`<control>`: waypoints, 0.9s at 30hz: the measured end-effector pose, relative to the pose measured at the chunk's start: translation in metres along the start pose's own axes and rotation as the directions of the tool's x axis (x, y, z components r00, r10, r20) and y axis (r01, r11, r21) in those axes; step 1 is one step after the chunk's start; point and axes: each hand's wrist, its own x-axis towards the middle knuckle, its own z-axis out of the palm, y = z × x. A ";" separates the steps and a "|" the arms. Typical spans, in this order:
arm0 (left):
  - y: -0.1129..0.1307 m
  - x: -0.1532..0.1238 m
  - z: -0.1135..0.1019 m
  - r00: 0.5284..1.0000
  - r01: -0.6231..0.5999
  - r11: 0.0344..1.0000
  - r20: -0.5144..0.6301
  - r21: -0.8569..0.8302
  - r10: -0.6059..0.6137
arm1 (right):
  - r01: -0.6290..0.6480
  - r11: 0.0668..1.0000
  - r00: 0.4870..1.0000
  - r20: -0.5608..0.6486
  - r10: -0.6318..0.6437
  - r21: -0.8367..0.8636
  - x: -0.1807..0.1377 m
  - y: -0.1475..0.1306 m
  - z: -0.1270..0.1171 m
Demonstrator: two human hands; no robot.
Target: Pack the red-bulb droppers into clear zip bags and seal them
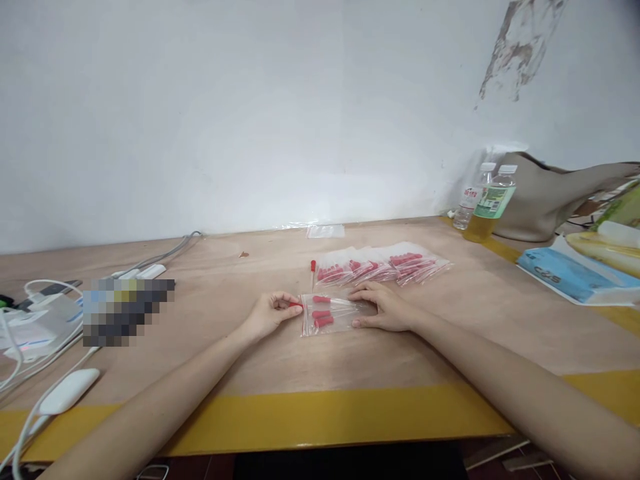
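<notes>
A small clear zip bag lies flat on the wooden table, with three red-bulbed droppers inside it. My left hand is closed in a pinch on a red dropper bulb at the bag's open left edge. My right hand lies on the bag's right end, fingers stretched out and pressing it down. Just behind the bag, a row of filled bags of red droppers is fanned out. One loose dropper lies at the left end of that row.
An empty clear bag lies by the wall. Two plastic bottles and a beige bag stand at the back right, with a blue packet nearer. White chargers and cables crowd the left side. Yellow tape edges the table's front.
</notes>
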 end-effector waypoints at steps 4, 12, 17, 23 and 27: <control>0.004 0.001 0.006 1.000 -0.001 0.999 0.030 -0.045 0.002 | 0.001 1.000 1.000 0.007 -0.001 -0.003 0.000 0.000 0.000; 0.005 -0.003 0.022 0.999 -0.012 0.980 0.039 -0.200 0.021 | -0.007 1.000 1.000 0.003 0.007 0.001 0.000 -0.002 -0.001; 0.003 -0.007 0.027 0.995 -0.024 0.920 0.083 -0.391 0.061 | 0.005 1.000 1.000 -0.010 -0.005 0.005 0.000 -0.003 -0.001; -0.005 0.024 0.011 0.986 -0.039 0.997 -0.163 -0.063 0.029 | -0.003 1.000 1.000 -0.007 0.003 0.009 0.000 -0.002 0.000; -0.004 0.072 0.005 0.974 -0.004 0.993 -0.225 0.122 0.032 | -0.011 1.000 1.000 -0.003 0.011 -0.001 0.000 -0.004 -0.001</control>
